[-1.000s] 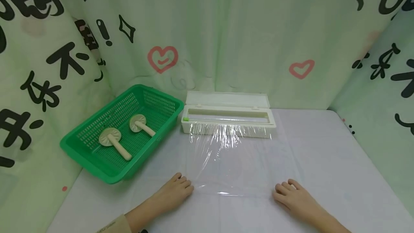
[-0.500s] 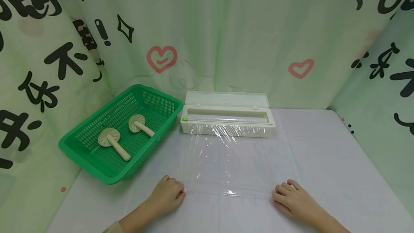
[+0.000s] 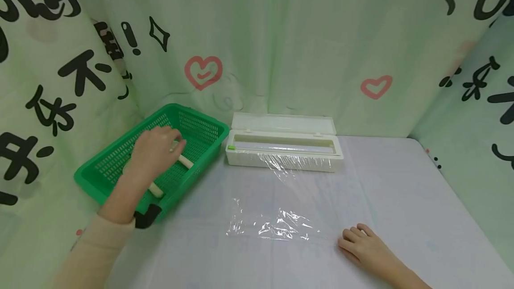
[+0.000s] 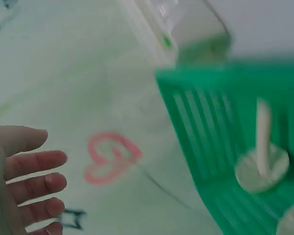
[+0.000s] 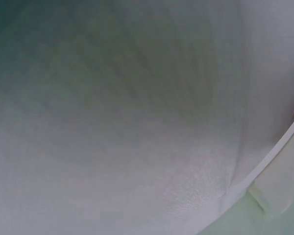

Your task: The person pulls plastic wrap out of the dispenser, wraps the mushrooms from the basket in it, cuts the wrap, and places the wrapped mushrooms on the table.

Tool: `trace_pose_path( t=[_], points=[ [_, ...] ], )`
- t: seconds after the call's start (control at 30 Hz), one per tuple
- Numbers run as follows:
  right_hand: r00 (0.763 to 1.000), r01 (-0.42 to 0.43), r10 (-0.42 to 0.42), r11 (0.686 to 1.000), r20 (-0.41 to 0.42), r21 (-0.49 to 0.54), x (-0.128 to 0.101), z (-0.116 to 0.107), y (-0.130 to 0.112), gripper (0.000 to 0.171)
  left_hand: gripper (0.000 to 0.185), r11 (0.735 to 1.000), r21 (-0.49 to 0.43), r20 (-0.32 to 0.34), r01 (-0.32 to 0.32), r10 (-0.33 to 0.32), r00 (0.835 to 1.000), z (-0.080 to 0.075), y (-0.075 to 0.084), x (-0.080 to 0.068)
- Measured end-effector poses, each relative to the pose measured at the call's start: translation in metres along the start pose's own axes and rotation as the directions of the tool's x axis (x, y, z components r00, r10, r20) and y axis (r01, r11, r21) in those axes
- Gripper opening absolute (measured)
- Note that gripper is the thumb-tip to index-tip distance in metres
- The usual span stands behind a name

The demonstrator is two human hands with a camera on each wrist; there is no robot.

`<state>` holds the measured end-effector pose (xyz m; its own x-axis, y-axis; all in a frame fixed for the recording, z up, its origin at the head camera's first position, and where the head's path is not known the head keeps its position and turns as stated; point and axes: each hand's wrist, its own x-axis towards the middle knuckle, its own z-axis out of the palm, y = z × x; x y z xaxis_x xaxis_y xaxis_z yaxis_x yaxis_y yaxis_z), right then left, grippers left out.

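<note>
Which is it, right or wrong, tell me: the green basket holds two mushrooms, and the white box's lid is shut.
Wrong about the lid: the head view shows it open behind the white box. The green basket does hold two mushrooms.

I keep the left arm [image 3: 94, 244] extended forward, left hand [image 3: 155, 150] fingers parted; my right hand [image 3: 364, 245] sits lower, fingers curled.

The head camera looks forward and down over the worktop [image 3: 409, 200] to the curtain [image 3: 321, 35]. The left wrist camera sits nearer, rolled sideways, facing the basket [image 3: 196, 125] and curtain; both views share basket, box [image 3: 242, 158] and red heart [image 3: 204, 75]. The right wrist camera faces the worktop from close by.
</note>
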<state>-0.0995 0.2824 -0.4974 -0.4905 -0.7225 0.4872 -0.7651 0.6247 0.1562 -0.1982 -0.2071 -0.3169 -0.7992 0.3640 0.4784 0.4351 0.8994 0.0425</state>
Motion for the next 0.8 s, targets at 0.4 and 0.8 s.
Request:
trace_pose_path(
  t=[0.4,0.8],
  points=[
    [0.999,-0.018,0.018,1.0,0.031,0.006,-0.001,-0.002,-0.003,0.046,0.052,0.945,0.183,0.542,-0.271,0.133,0.83,0.076,-0.105,0.019],
    [0.998,-0.029,0.028,1.0,0.061,0.01,0.0,-0.004,-0.002,0.046,0.046,0.884,0.245,0.638,-0.398,0.162,0.753,0.116,-0.107,0.012]
  ],
)
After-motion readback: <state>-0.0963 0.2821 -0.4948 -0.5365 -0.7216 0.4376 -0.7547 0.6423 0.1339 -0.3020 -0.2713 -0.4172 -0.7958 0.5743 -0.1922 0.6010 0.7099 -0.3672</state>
